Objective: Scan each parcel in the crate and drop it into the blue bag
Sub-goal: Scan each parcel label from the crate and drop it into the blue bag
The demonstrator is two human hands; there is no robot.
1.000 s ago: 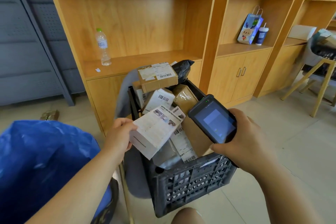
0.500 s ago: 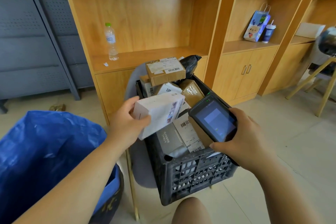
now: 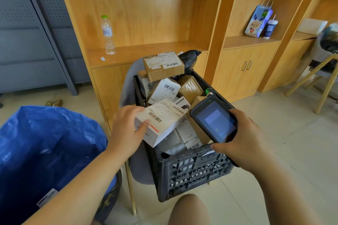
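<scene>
A black plastic crate [image 3: 190, 173] sits on a grey chair, piled with several parcels. My left hand [image 3: 126, 129] grips a white box parcel [image 3: 164, 120] over the crate's left side, its barcode label facing up. My right hand [image 3: 243, 144] holds a dark handheld scanner [image 3: 214, 120] just to the right of that parcel, screen lit and facing me. The open blue bag [image 3: 45, 151] stands at lower left, beside the crate.
Behind the crate stands a wooden shelf unit [image 3: 139, 53] with a water bottle [image 3: 108, 35], a gift bag [image 3: 258, 21] and a cup. A grey metal cabinet [image 3: 27, 42] is at left, a wooden stool [image 3: 321, 76] at right. My knee [image 3: 188, 210] shows at the bottom.
My left hand has turned the white box so its barcode label faces up and lowered it beside the scanner. My right hand with the scanner has stayed over the crate's right side.
</scene>
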